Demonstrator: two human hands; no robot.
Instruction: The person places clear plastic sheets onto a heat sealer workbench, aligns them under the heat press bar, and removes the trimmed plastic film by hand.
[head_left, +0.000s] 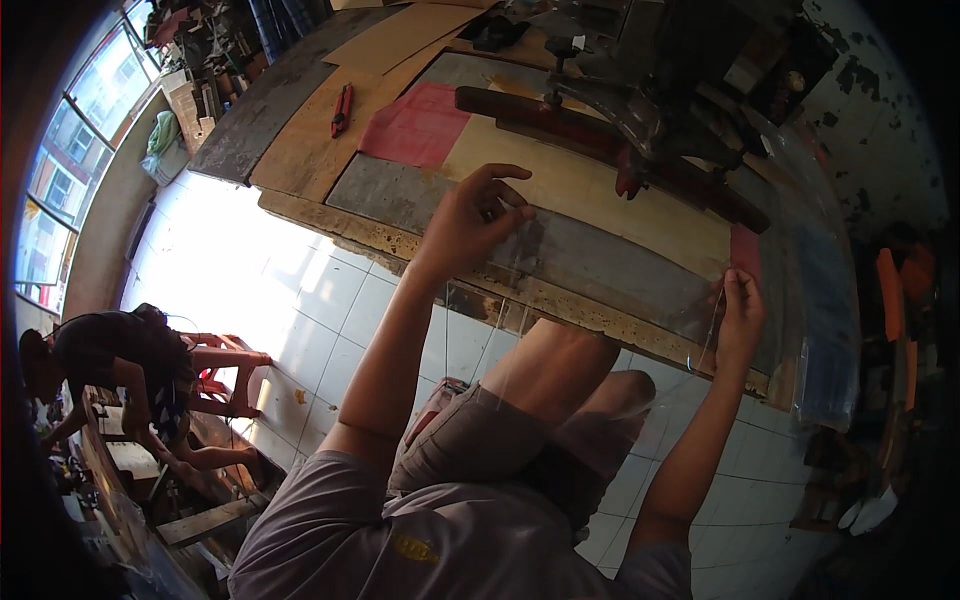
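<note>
My left hand (474, 222) is raised over the near part of the grey work surface (590, 250), its index finger and thumb curved with a gap between them. My right hand (738, 315) pinches the edge of a clear plastic sheet (705, 335) at the right front of the bench. The sheet is see-through, so its outline is hard to follow; faint glints show below my left hand and over my lap. In front of both hands lies a cream-coloured strip (590, 190) with a red piece (415, 125) at its left end, under a dark clamp-like bar (540, 115).
A red cutter knife (342, 110) and brown cardboard (405, 38) lie on the bench's left. Clear plastic sheets (825, 330) hang at the right. A person (125, 360) bends near a red stool (230, 365) at the lower left. The bench's front edge (400, 240) is rough.
</note>
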